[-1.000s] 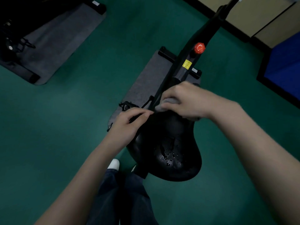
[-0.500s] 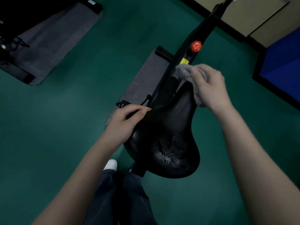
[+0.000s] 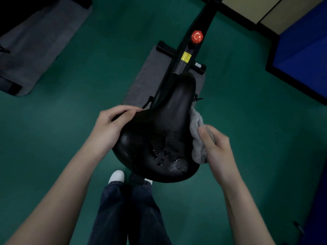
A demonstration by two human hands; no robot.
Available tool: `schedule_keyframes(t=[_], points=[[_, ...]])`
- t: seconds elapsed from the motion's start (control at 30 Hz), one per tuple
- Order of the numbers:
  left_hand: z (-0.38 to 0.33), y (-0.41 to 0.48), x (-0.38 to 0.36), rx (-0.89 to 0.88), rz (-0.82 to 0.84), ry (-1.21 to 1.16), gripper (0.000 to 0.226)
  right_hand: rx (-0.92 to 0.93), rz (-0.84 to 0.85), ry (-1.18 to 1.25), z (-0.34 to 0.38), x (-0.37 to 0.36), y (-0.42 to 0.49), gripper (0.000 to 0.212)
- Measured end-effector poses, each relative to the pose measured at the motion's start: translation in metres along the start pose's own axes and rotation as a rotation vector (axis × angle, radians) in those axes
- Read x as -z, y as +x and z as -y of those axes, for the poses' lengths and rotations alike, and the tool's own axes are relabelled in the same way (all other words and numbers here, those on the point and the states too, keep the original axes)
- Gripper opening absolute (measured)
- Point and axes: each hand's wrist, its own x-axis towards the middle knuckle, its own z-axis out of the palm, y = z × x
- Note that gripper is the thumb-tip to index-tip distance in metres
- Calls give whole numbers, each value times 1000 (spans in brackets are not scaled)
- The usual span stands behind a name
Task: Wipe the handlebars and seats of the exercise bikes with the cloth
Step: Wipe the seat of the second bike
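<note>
Seat (image 3: 159, 138) of an exercise bike, black and broad at the back, fills the middle of the head view, its narrow nose pointing away from the person. Drops of liquid (image 3: 169, 152) glisten on its rear right part. The person's left hand (image 3: 109, 126) grips the seat's left edge, fingers curled over the rim. The right hand (image 3: 217, 149) holds a grey fluffy cloth (image 3: 196, 131) bunched against the seat's right edge, the thumb (image 3: 203, 137) lying on top of the cloth and the fingers wrapped round its far side.

Beyond the seat's nose the bike's black frame (image 3: 203, 20) slants up toward the top of the view, carrying a red knob (image 3: 197, 36) and, just below it, a yellow label (image 3: 186, 57). The bike stands on a grey mat (image 3: 146, 82) laid on a green floor (image 3: 106, 59). A second grey mat (image 3: 40, 41) lies well apart at upper left. A blue pad (image 3: 304, 55) with a dark border sits at upper right, near a pale wall (image 3: 247, 7).

Below the seat, dark trouser legs (image 3: 127, 209) and a white shoe (image 3: 116, 175) show between the two bare forearms.
</note>
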Motion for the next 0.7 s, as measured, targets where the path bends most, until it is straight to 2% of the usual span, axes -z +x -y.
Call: schedule_keyframes(t=[0.17,0.33,0.4,0.47,0.57,0.63,0.7], points=[[0,-1,1,1,-6,25,19,-256,90,213,-9,9,11,31],[-1,-5,3,-9,5,55,21,-221,159,355,-20,11,10,21],[-1,-8,3,-1,5,52,23,-202,120,385,-32,16,-7,21],[-3,-12,3,-2,0,65,26,-197,-9,418,-44,11,-28,22],[-5,-20,2,-35,4,105,33,-165,-328,423,-52,-18,-57,28],[-6,-25,2,-67,20,127,37,-55,-525,296,-45,-44,-72,26],[-6,-29,3,-81,38,140,38,97,-621,140,-32,-63,-78,28]])
